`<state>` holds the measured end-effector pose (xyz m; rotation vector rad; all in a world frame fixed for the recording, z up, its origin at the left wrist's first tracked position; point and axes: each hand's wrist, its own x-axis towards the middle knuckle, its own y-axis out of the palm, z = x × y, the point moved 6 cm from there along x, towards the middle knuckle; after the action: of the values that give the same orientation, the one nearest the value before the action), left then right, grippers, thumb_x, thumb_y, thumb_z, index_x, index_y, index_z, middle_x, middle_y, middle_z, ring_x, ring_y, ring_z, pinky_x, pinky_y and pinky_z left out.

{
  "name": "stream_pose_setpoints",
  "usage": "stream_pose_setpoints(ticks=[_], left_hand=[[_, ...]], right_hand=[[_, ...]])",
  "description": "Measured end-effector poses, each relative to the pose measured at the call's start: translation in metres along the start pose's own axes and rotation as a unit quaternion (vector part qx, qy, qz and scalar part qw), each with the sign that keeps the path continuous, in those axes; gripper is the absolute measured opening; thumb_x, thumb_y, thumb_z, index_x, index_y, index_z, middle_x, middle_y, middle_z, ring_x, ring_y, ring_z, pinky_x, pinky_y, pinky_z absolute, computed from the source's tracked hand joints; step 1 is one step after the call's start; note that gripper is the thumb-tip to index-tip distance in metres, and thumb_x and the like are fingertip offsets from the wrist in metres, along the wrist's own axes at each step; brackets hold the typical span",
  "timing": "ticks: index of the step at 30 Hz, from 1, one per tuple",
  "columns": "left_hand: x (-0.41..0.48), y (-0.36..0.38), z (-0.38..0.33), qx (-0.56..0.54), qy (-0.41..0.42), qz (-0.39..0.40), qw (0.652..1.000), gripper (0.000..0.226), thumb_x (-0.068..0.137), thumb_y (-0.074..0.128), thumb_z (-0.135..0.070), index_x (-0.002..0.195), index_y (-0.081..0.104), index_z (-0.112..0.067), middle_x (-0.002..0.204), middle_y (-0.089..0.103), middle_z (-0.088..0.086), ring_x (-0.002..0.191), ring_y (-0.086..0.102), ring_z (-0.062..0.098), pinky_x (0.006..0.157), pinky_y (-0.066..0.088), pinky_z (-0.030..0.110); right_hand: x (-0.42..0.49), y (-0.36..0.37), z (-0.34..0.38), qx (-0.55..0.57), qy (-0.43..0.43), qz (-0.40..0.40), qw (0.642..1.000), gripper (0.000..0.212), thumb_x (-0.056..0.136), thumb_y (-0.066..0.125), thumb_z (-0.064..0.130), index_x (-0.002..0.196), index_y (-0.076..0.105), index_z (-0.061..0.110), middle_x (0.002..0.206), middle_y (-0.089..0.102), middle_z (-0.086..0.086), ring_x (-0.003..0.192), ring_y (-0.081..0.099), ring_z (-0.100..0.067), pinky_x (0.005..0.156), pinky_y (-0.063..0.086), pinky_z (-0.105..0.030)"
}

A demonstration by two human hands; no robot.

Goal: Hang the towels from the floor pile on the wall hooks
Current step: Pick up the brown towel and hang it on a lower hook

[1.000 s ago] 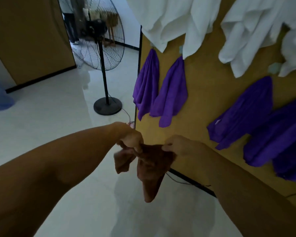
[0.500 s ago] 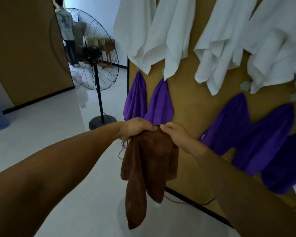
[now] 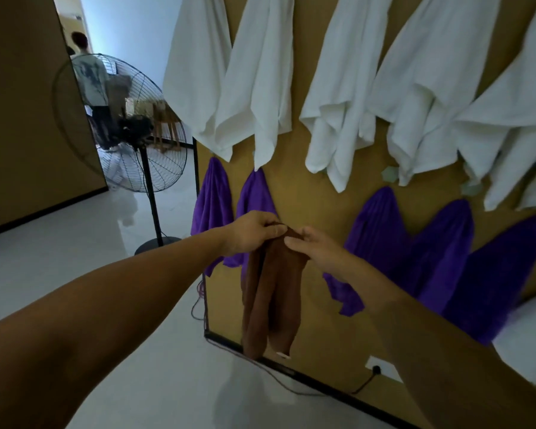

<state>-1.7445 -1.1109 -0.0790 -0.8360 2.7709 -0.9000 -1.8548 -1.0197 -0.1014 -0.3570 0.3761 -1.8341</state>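
Observation:
A brown towel hangs down in long folds against the tan wall board. My left hand pinches its top edge from the left. My right hand pinches the same top edge from the right. The two hands almost touch at the towel's peak. No hook shows under the towel's top. Several white towels hang in a row high on the board. Below them hang several purple towels, two of them left of my hands. The floor pile is out of view.
A black pedestal fan stands on the pale floor to the left, its base near the board's edge. A person stands in the doorway behind it. Cables trail along the board's foot to a wall socket. Small pale hooks show between the towels.
Both hands have lifted the brown towel from low near the floor up against the board. The towel now hangs long and straight, and the view has tilted upward.

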Motion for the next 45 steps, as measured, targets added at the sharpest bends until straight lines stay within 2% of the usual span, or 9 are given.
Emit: stream_pose_setpoints(ticks=[8, 16, 21, 24, 28, 31, 37, 41, 45], left_hand=[[0.030, 0.012, 0.000, 0.025, -0.008, 0.045, 0.999, 0.036, 0.088, 0.064, -0.041, 0.092, 0.068, -0.005, 0.072, 0.064, 0.001, 0.064, 0.058, 0.006, 0.057, 0.045, 0.016], [0.084, 0.013, 0.025, -0.046, -0.019, 0.127, 0.991, 0.036, 0.086, 0.067, -0.035, 0.100, 0.067, -0.002, 0.096, 0.071, 0.013, 0.091, 0.067, 0.025, 0.085, 0.054, 0.035], [0.134, 0.001, 0.028, -0.004, 0.032, 0.137, 0.990, 0.027, 0.090, 0.062, -0.039, 0.070, 0.059, -0.021, 0.071, 0.061, -0.008, 0.072, 0.058, 0.010, 0.069, 0.045, 0.025], [0.161, -0.007, 0.024, 0.078, 0.102, 0.134, 0.983, 0.026, 0.097, 0.052, -0.035, 0.074, 0.057, -0.023, 0.074, 0.058, -0.009, 0.073, 0.054, 0.008, 0.065, 0.038, 0.020], [0.188, -0.006, 0.021, 0.112, 0.209, 0.079, 0.968, 0.024, 0.097, 0.053, -0.023, 0.087, 0.065, -0.004, 0.087, 0.067, 0.011, 0.081, 0.059, 0.018, 0.073, 0.042, 0.026], [0.209, -0.006, 0.023, 0.083, 0.224, 0.028, 0.971, 0.024, 0.094, 0.057, -0.020, 0.089, 0.068, 0.000, 0.088, 0.069, 0.014, 0.081, 0.061, 0.020, 0.074, 0.045, 0.029], [0.251, -0.013, 0.017, 0.082, 0.207, -0.037, 0.974, 0.025, 0.096, 0.054, -0.022, 0.092, 0.070, -0.002, 0.083, 0.066, 0.003, 0.075, 0.055, 0.011, 0.060, 0.033, 0.011], [0.275, -0.015, 0.019, 0.081, 0.153, -0.073, 0.982, 0.029, 0.097, 0.053, -0.021, 0.082, 0.066, 0.001, 0.069, 0.059, 0.006, 0.062, 0.049, 0.012, 0.063, 0.031, 0.018], [0.295, -0.018, 0.016, 0.083, 0.094, -0.101, 0.987, 0.026, 0.095, 0.053, -0.017, 0.097, 0.066, 0.005, 0.096, 0.068, 0.021, 0.087, 0.061, 0.034, 0.071, 0.037, 0.026]], right_hand=[[0.002, -0.039, -0.017, -0.041, 0.013, -0.108, 0.993, 0.037, 0.090, 0.060, 0.037, 0.096, 0.067, 0.001, 0.094, 0.070, -0.021, 0.091, 0.066, -0.038, 0.083, 0.051, -0.052], [0.027, -0.058, -0.031, 0.003, 0.045, -0.109, 0.993, 0.023, 0.097, 0.055, 0.027, 0.099, 0.071, 0.010, 0.082, 0.071, 0.001, 0.073, 0.066, -0.006, 0.068, 0.052, -0.017], [0.059, -0.076, -0.026, -0.098, 0.042, -0.187, 0.977, 0.019, 0.097, 0.055, 0.021, 0.084, 0.069, 0.015, 0.073, 0.064, 0.007, 0.065, 0.060, 0.004, 0.063, 0.045, -0.014], [0.077, -0.087, -0.030, -0.149, 0.052, -0.236, 0.959, 0.024, 0.096, 0.056, 0.022, 0.092, 0.070, 0.003, 0.081, 0.069, -0.006, 0.077, 0.065, -0.018, 0.072, 0.051, -0.032], [0.093, -0.097, -0.038, -0.202, 0.088, -0.286, 0.933, 0.028, 0.097, 0.054, 0.026, 0.072, 0.062, 0.017, 0.070, 0.062, 0.002, 0.068, 0.059, -0.014, 0.063, 0.044, -0.025], [0.107, -0.109, -0.041, -0.216, 0.098, -0.310, 0.921, 0.029, 0.097, 0.052, 0.029, 0.086, 0.068, 0.008, 0.082, 0.066, -0.005, 0.080, 0.062, -0.020, 0.072, 0.046, -0.031], [0.148, -0.131, -0.046, -0.237, 0.095, -0.341, 0.905, 0.032, 0.098, 0.048, 0.032, 0.102, 0.067, 0.006, 0.098, 0.069, -0.014, 0.092, 0.063, -0.027, 0.082, 0.050, -0.039], [0.176, -0.146, -0.056, -0.248, 0.100, -0.350, 0.898, 0.035, 0.100, 0.045, 0.031, 0.100, 0.063, 0.001, 0.102, 0.067, -0.015, 0.095, 0.061, -0.029, 0.084, 0.049, -0.039], [0.200, -0.162, -0.062, -0.252, 0.098, -0.372, 0.888, 0.034, 0.100, 0.043, 0.029, 0.097, 0.063, 0.001, 0.101, 0.067, -0.017, 0.094, 0.062, -0.031, 0.082, 0.048, -0.039]])
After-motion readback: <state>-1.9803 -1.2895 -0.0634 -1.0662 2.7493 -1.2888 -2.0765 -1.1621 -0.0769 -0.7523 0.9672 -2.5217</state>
